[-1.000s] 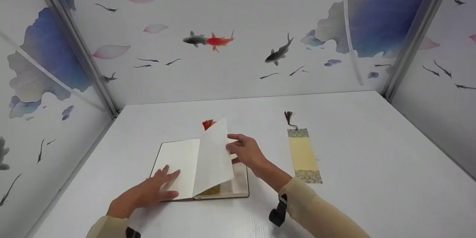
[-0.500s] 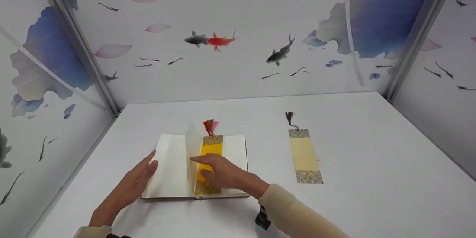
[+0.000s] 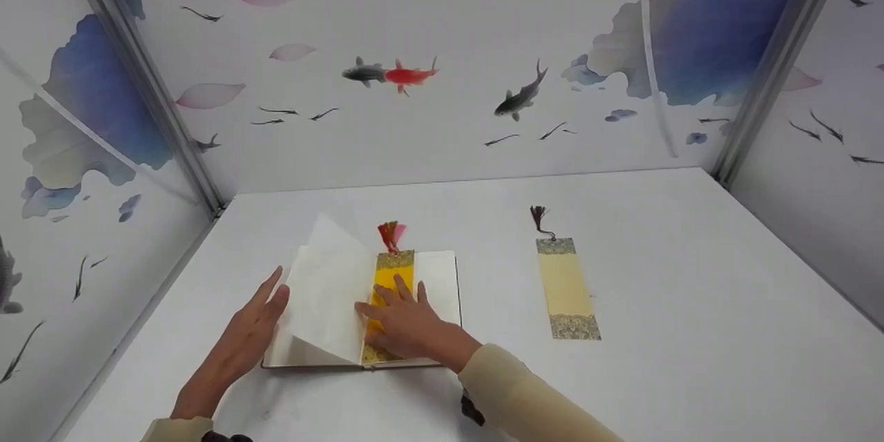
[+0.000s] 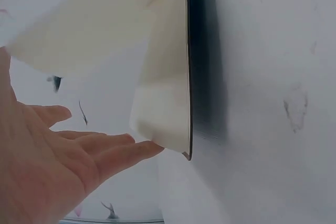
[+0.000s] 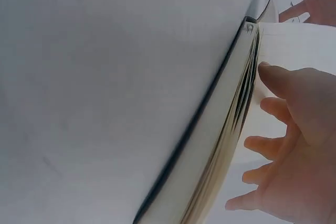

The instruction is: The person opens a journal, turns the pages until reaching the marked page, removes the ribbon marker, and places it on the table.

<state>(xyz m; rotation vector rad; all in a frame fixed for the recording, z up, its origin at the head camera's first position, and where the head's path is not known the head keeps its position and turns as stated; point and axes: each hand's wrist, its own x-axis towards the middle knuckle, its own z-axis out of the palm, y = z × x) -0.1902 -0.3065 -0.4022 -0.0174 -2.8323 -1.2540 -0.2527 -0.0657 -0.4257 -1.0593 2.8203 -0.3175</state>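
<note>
A notebook [image 3: 437,269] lies open on the white table, its dark cover edge [image 4: 189,93] showing in the left wrist view. One loose page [image 3: 328,290] stands half turned over the left side, its top corner raised. On the right-hand pages lies a yellow bookmark [image 3: 395,277] with patterned ends and a red and pink tassel [image 3: 391,236]. My right hand [image 3: 409,321] spreads its fingers over the bookmark and covers its lower part. At the notebook's left edge my left hand [image 3: 245,331] has straight fingers, the fingertips [image 4: 155,148] touching the page edge.
To the right lies a pale yellow bookmark [image 3: 565,284] with grey patterned ends and a dark tassel [image 3: 539,217]. White panels [image 3: 442,145] printed with fish and petals enclose the table [image 3: 656,255] at the back and sides.
The page has turned from right to left, uncovering the yellow bookmark. My right hand has moved left onto the bookmark and spread its fingers. My left hand has shifted from the left page to its edge.
</note>
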